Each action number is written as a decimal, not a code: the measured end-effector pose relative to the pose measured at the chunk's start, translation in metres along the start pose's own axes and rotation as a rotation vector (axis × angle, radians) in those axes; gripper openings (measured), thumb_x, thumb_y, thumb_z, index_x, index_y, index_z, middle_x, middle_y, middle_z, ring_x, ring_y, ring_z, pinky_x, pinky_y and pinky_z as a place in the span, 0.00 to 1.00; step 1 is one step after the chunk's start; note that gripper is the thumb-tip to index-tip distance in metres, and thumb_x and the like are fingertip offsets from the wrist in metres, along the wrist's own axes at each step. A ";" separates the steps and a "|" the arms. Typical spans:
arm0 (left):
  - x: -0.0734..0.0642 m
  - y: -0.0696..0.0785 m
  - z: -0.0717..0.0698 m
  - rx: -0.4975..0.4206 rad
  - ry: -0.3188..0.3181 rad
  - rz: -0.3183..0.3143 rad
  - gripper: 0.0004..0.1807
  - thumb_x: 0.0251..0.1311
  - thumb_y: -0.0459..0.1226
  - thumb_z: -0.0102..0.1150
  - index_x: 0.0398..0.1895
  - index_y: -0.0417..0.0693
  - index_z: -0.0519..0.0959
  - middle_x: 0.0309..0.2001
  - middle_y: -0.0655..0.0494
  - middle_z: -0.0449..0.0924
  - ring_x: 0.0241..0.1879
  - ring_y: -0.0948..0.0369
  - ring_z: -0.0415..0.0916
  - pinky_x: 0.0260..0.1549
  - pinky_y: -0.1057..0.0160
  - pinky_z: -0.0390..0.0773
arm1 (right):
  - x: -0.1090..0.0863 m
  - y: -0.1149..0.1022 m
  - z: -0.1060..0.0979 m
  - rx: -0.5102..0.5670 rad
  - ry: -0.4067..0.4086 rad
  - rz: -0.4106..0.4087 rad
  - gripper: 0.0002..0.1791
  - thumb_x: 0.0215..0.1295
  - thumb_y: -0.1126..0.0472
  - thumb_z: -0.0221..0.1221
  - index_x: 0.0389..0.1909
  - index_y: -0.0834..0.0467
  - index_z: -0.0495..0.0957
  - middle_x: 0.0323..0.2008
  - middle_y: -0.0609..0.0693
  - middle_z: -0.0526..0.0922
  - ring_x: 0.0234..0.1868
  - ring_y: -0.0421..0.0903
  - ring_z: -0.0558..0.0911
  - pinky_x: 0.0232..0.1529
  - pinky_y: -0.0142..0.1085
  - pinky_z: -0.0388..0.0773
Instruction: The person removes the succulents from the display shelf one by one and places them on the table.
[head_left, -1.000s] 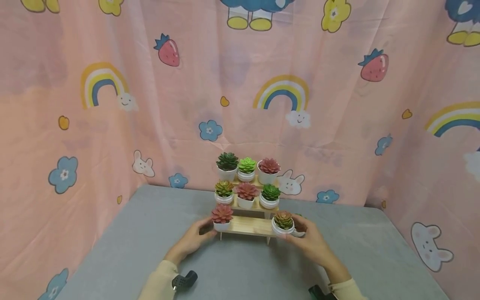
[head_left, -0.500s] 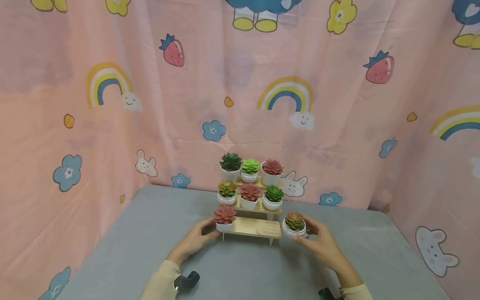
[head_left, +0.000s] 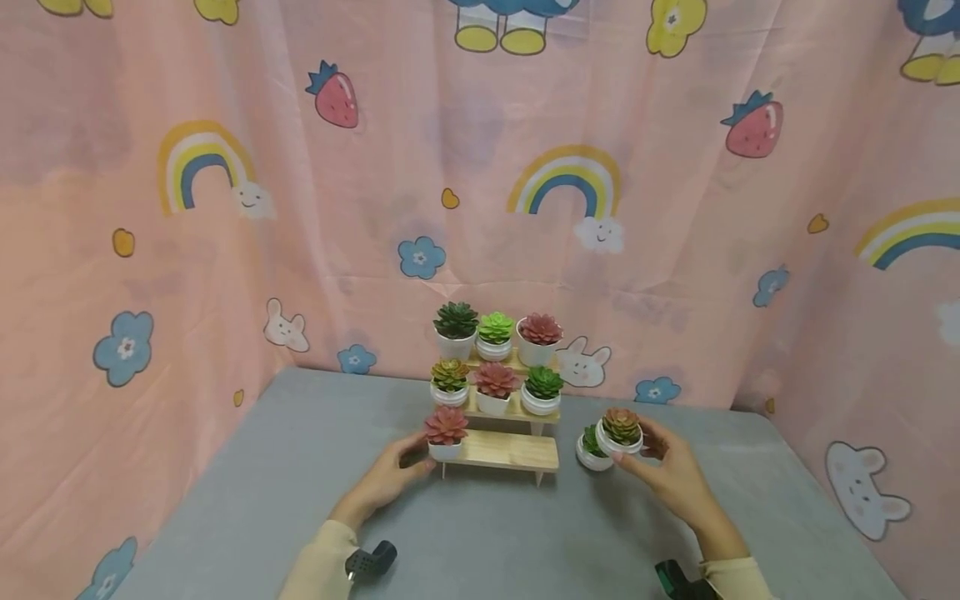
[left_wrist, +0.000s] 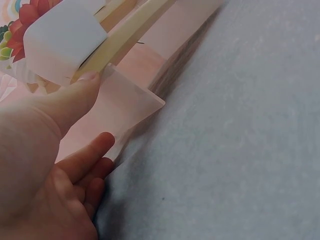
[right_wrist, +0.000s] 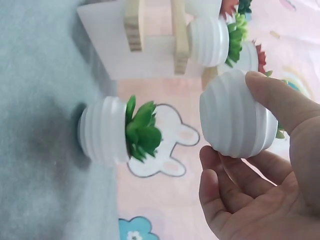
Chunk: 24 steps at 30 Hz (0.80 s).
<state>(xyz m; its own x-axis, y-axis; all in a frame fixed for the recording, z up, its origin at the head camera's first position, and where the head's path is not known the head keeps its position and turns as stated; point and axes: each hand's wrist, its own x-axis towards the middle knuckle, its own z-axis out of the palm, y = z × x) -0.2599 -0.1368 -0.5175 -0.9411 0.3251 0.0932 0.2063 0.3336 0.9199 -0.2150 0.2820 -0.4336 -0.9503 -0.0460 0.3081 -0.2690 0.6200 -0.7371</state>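
Observation:
My right hand [head_left: 667, 467] pinches a small white ribbed pot with a reddish-green succulent [head_left: 622, 427] between thumb and fingers, lifted off the table. Just below and left of it, a potted green succulent [right_wrist: 143, 130] stands on the grey cloth, partly hidden in the head view. My left hand [head_left: 386, 477] is at the left end of the three-step wooden stand [head_left: 510, 452]; its thumb touches the lowest step's edge, and its fingers hang relaxed beside the leg panel [left_wrist: 125, 97]. A potted red succulent [head_left: 446, 429] sits at that step's left end.
The stand's middle step bears three potted succulents, among them a red one [head_left: 495, 386]. Its top step bears three more, including a dark green one [head_left: 456, 325]. Grey cloth [head_left: 495, 542] covers the table. A pink patterned curtain [head_left: 480, 108] hangs behind and at the sides.
My right hand has carried the reddish-green potted succulent off the right of the lowest step, rightward and upward. The green potted succulent behind it now shows. My left hand stays at the stand's left end.

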 end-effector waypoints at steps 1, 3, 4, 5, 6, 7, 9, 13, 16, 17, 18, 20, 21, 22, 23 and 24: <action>0.000 0.000 0.000 0.000 0.001 -0.005 0.33 0.68 0.40 0.62 0.74 0.40 0.66 0.71 0.37 0.70 0.72 0.40 0.65 0.70 0.37 0.63 | 0.000 0.002 -0.001 0.009 0.003 -0.004 0.36 0.63 0.61 0.69 0.68 0.71 0.68 0.58 0.67 0.80 0.45 0.19 0.72 0.46 0.28 0.79; 0.001 -0.001 0.000 0.003 0.004 -0.009 0.33 0.68 0.41 0.62 0.74 0.41 0.66 0.71 0.38 0.70 0.72 0.40 0.65 0.70 0.37 0.63 | 0.001 0.004 -0.002 0.018 0.005 -0.005 0.36 0.63 0.61 0.69 0.68 0.71 0.68 0.58 0.68 0.80 0.46 0.18 0.72 0.46 0.27 0.79; 0.001 -0.001 0.000 0.000 0.005 -0.015 0.34 0.68 0.41 0.62 0.74 0.41 0.66 0.71 0.38 0.70 0.72 0.40 0.65 0.70 0.37 0.63 | 0.001 0.005 -0.002 0.018 0.005 0.001 0.36 0.63 0.61 0.69 0.68 0.71 0.68 0.59 0.68 0.80 0.46 0.18 0.72 0.46 0.27 0.79; 0.001 -0.001 0.000 0.003 0.006 -0.018 0.34 0.68 0.42 0.62 0.74 0.42 0.66 0.71 0.38 0.70 0.72 0.40 0.65 0.70 0.37 0.63 | 0.001 0.006 -0.002 0.018 0.006 0.009 0.36 0.63 0.61 0.69 0.68 0.71 0.68 0.59 0.68 0.79 0.47 0.19 0.73 0.46 0.28 0.79; 0.002 -0.001 0.000 -0.001 0.005 -0.023 0.34 0.68 0.42 0.62 0.74 0.42 0.66 0.71 0.38 0.70 0.72 0.40 0.65 0.71 0.37 0.63 | 0.002 0.007 -0.003 0.014 0.007 0.020 0.37 0.63 0.60 0.69 0.69 0.71 0.67 0.60 0.68 0.79 0.48 0.21 0.73 0.46 0.27 0.79; 0.002 -0.001 -0.001 0.000 0.006 -0.023 0.34 0.68 0.42 0.62 0.74 0.42 0.66 0.71 0.38 0.70 0.72 0.40 0.65 0.70 0.37 0.63 | 0.003 0.007 -0.003 0.007 0.010 0.034 0.37 0.63 0.60 0.68 0.69 0.71 0.67 0.60 0.67 0.79 0.48 0.24 0.75 0.47 0.27 0.78; 0.003 -0.001 -0.002 0.004 0.008 -0.021 0.34 0.68 0.42 0.62 0.75 0.41 0.65 0.71 0.37 0.69 0.72 0.40 0.65 0.70 0.37 0.63 | 0.004 0.009 -0.004 -0.005 0.016 0.058 0.38 0.64 0.59 0.68 0.69 0.71 0.66 0.61 0.68 0.78 0.51 0.33 0.77 0.47 0.26 0.77; 0.004 -0.001 -0.003 0.002 0.010 -0.024 0.34 0.69 0.41 0.61 0.75 0.42 0.65 0.71 0.38 0.69 0.72 0.40 0.64 0.71 0.37 0.62 | 0.005 0.014 -0.006 -0.018 0.027 0.085 0.38 0.65 0.59 0.67 0.71 0.72 0.64 0.63 0.69 0.76 0.53 0.40 0.78 0.46 0.26 0.77; 0.004 -0.002 -0.002 -0.007 0.010 -0.031 0.34 0.68 0.41 0.62 0.75 0.44 0.66 0.72 0.40 0.69 0.73 0.41 0.64 0.72 0.38 0.61 | 0.004 0.020 -0.008 -0.017 0.031 0.095 0.39 0.65 0.58 0.67 0.71 0.72 0.64 0.63 0.69 0.76 0.50 0.30 0.75 0.45 0.26 0.77; 0.004 -0.002 -0.001 -0.009 0.010 -0.034 0.34 0.68 0.42 0.62 0.75 0.44 0.66 0.72 0.40 0.70 0.73 0.42 0.64 0.72 0.38 0.61 | 0.003 0.022 -0.008 -0.016 0.033 0.098 0.39 0.65 0.58 0.67 0.71 0.72 0.64 0.63 0.70 0.76 0.49 0.28 0.74 0.44 0.26 0.76; 0.004 -0.002 -0.001 -0.014 0.010 -0.035 0.34 0.68 0.42 0.63 0.74 0.44 0.67 0.72 0.40 0.70 0.73 0.42 0.64 0.72 0.38 0.61 | 0.002 0.024 -0.009 -0.016 0.035 0.103 0.39 0.65 0.58 0.67 0.71 0.72 0.63 0.63 0.70 0.75 0.49 0.27 0.73 0.44 0.25 0.76; 0.003 -0.004 0.000 -0.017 0.008 -0.039 0.34 0.67 0.42 0.63 0.74 0.45 0.67 0.72 0.41 0.70 0.73 0.42 0.64 0.72 0.38 0.61 | 0.001 0.028 -0.011 -0.016 0.034 0.121 0.40 0.66 0.58 0.67 0.71 0.72 0.62 0.64 0.71 0.75 0.49 0.28 0.74 0.43 0.24 0.75; 0.003 -0.004 0.001 -0.015 0.006 -0.035 0.34 0.67 0.42 0.63 0.74 0.45 0.67 0.71 0.41 0.70 0.73 0.42 0.64 0.72 0.38 0.61 | 0.000 0.030 -0.012 -0.015 0.036 0.130 0.40 0.66 0.58 0.67 0.72 0.72 0.62 0.64 0.71 0.75 0.50 0.30 0.75 0.42 0.24 0.75; 0.003 -0.005 0.001 -0.015 0.005 -0.034 0.34 0.67 0.42 0.63 0.74 0.44 0.67 0.71 0.41 0.70 0.73 0.42 0.64 0.72 0.38 0.61 | 0.000 0.031 -0.013 -0.017 0.038 0.141 0.40 0.65 0.58 0.67 0.72 0.72 0.62 0.64 0.71 0.74 0.50 0.31 0.75 0.42 0.23 0.75; 0.004 -0.005 0.001 -0.014 0.005 -0.028 0.33 0.68 0.42 0.63 0.74 0.44 0.67 0.71 0.40 0.70 0.73 0.41 0.64 0.71 0.37 0.62 | 0.000 0.032 -0.014 -0.018 0.035 0.151 0.41 0.65 0.58 0.67 0.72 0.73 0.61 0.64 0.72 0.74 0.50 0.32 0.75 0.42 0.23 0.75; 0.004 -0.006 0.000 -0.015 0.004 -0.025 0.33 0.68 0.42 0.63 0.74 0.44 0.67 0.71 0.40 0.70 0.72 0.41 0.64 0.71 0.37 0.62 | 0.001 0.034 -0.014 -0.021 0.034 0.160 0.41 0.65 0.57 0.67 0.72 0.73 0.61 0.64 0.72 0.74 0.50 0.31 0.75 0.42 0.22 0.75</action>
<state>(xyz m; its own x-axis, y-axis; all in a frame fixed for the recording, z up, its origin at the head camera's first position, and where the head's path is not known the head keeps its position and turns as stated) -0.2647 -0.1370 -0.5226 -0.9470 0.3134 0.0710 0.1782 0.3282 0.9276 -0.2227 0.3140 -0.4494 -0.9746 0.0809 0.2087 -0.1114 0.6334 -0.7658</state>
